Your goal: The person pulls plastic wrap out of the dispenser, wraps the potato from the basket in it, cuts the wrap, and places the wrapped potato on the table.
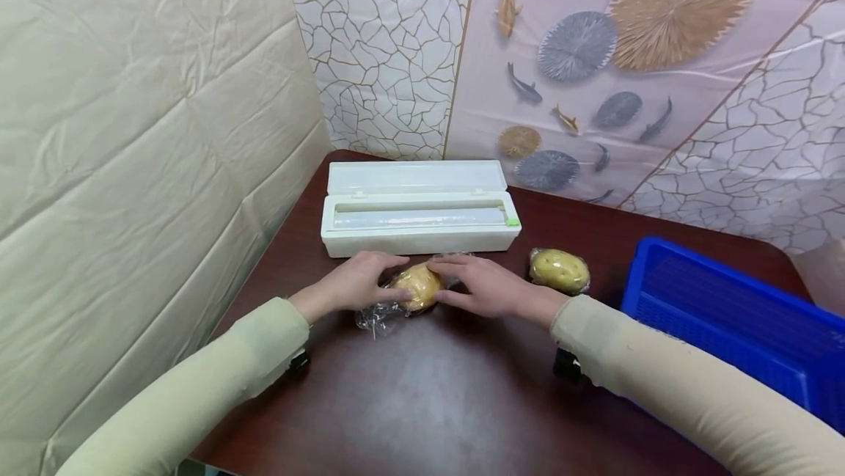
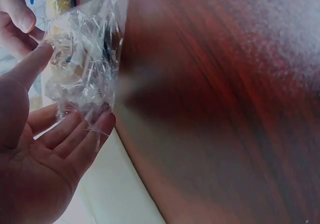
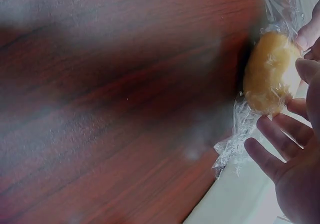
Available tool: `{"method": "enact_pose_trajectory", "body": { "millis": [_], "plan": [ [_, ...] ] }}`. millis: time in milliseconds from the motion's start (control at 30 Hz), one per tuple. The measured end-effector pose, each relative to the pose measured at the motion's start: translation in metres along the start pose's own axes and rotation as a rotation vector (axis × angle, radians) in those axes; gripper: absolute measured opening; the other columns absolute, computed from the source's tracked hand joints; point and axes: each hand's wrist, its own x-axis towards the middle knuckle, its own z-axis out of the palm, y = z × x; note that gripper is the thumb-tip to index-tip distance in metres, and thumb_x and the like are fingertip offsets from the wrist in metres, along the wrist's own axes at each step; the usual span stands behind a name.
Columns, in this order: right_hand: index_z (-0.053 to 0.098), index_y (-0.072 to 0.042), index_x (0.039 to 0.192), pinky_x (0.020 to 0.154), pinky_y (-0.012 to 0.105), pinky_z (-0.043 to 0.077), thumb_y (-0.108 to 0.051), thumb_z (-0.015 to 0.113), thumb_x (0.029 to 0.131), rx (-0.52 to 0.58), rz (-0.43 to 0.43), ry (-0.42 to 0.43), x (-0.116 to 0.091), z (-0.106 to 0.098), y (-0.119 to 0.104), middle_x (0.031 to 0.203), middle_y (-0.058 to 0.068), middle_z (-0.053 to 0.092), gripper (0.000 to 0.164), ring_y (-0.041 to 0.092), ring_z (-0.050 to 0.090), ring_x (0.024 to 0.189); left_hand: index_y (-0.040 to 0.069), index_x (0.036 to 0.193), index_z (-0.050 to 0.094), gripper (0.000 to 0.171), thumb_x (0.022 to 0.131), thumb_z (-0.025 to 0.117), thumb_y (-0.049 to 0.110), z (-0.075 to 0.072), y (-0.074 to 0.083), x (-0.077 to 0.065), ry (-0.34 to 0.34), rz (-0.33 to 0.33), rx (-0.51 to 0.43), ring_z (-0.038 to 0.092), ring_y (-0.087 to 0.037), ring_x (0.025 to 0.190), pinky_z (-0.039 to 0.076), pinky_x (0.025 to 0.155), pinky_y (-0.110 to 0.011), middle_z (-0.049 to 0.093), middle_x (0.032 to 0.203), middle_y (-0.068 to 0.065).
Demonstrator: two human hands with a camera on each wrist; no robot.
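A yellow potato (image 1: 419, 287) in clear plastic wrap is between my two hands, in front of the white box. My left hand (image 1: 353, 284) holds its left side, the thumb on the near face. In the left wrist view, the left fingers (image 2: 75, 139) lie behind crumpled plastic wrap (image 2: 87, 59) at the potato's end. My right hand (image 1: 485, 287) holds the other side, index finger over the top and thumb low. The right wrist view shows the potato (image 3: 270, 74) with loose film (image 3: 232, 139) sticking out at both ends and the right fingers (image 3: 280, 134) spread beside it.
Behind the hands, a white cling film box (image 1: 422, 245) stands with its lid (image 1: 416, 177) raised and a film roll (image 1: 419, 218) inside. A second wrapped potato (image 1: 560, 271) lies to the right. Further right is a blue plastic basket (image 1: 719, 315) on the dark red table (image 1: 422, 403).
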Motion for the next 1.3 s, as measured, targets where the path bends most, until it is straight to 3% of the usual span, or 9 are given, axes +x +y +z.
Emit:
{"method": "enact_pose_trajectory", "body": {
  "millis": [167,300,500,633,767,867,967,1133,1300],
  "plan": [
    [0.057,0.002,0.151,0.117,0.055,0.042,-0.031,0.069,0.105,0.02,0.003,0.005,-0.002,0.001,-0.003,0.154,0.021,0.057,0.057,0.04,0.053,0.144,0.001,0.148,0.061,0.069,0.098,0.078,0.044,0.002,0.0,0.0,-0.035,0.006,-0.051,0.07,-0.024,0.12,0.054,0.104,-0.043,0.071,0.137,-0.013],
    [0.055,0.002,0.152,0.118,0.055,0.042,-0.03,0.067,0.106,0.029,0.009,0.015,-0.001,0.001,-0.004,0.155,0.021,0.056,0.057,0.04,0.052,0.145,0.004,0.147,0.063,0.065,0.097,0.079,0.043,0.002,0.001,0.0,-0.053,-0.011,-0.096,0.069,-0.013,0.099,0.057,0.09,-0.037,0.076,0.12,-0.005],
    [0.053,-0.001,0.155,0.116,0.056,0.043,-0.033,0.068,0.106,0.053,0.135,0.115,-0.01,-0.002,-0.011,0.152,0.021,0.058,0.061,0.039,0.055,0.142,0.002,0.135,0.067,0.06,0.093,0.082,0.042,0.001,0.011,0.003,-0.044,-0.06,-0.138,0.069,-0.006,0.086,0.058,0.084,-0.032,0.078,0.105,-0.001],
    [0.059,-0.002,0.15,0.11,0.055,0.049,-0.03,0.069,0.105,0.197,0.251,0.265,-0.021,0.003,-0.013,0.144,0.019,0.065,0.053,0.035,0.063,0.131,0.004,0.124,0.07,0.055,0.09,0.084,0.045,0.001,0.02,0.004,-0.042,-0.092,-0.111,0.067,-0.008,0.083,0.056,0.081,-0.032,0.076,0.098,0.0],
    [0.069,-0.002,0.135,0.093,0.046,0.058,-0.027,0.067,0.107,0.364,0.344,0.396,-0.034,0.016,-0.01,0.122,0.015,0.076,0.037,0.028,0.073,0.108,0.005,0.115,0.07,0.053,0.088,0.084,0.049,0.004,0.029,0.003,-0.046,-0.12,-0.089,0.064,-0.011,0.078,0.055,0.076,-0.031,0.07,0.088,0.003],
    [0.072,-0.002,0.123,0.08,0.038,0.06,-0.028,0.061,0.11,0.418,0.412,0.437,-0.044,0.026,-0.003,0.104,0.013,0.079,0.031,0.025,0.075,0.091,0.006,0.112,0.07,0.054,0.088,0.084,0.052,0.007,0.034,0.003,-0.055,-0.14,-0.086,0.062,-0.011,0.077,0.054,0.074,-0.031,0.068,0.085,0.004],
    [0.073,0.0,0.118,0.071,0.034,0.06,-0.029,0.057,0.112,0.454,0.474,0.435,-0.054,0.035,0.006,0.099,0.014,0.08,0.034,0.025,0.076,0.08,0.006,0.113,0.069,0.056,0.087,0.084,0.054,0.012,0.039,0.004,-0.058,-0.157,-0.091,0.062,-0.01,0.077,0.053,0.073,-0.03,0.066,0.084,0.005],
    [0.07,0.005,0.126,0.074,0.038,0.062,-0.03,0.052,0.114,0.582,0.517,0.381,-0.063,0.045,0.017,0.109,0.018,0.079,0.041,0.026,0.078,0.082,0.005,0.118,0.07,0.057,0.088,0.084,0.052,0.02,0.047,0.007,-0.056,-0.139,-0.09,0.064,-0.012,0.077,0.054,0.072,-0.032,0.069,0.085,0.002],
    [0.056,0.012,0.141,0.088,0.041,0.063,-0.026,0.049,0.115,0.838,0.551,0.425,-0.064,0.05,0.022,0.13,0.032,0.069,0.046,0.042,0.075,0.108,0.002,0.125,0.07,0.058,0.091,0.079,0.048,0.027,0.057,0.012,-0.056,-0.08,-0.036,0.071,-0.022,0.09,0.058,0.082,-0.039,0.076,0.101,-0.008]
  ]
}}
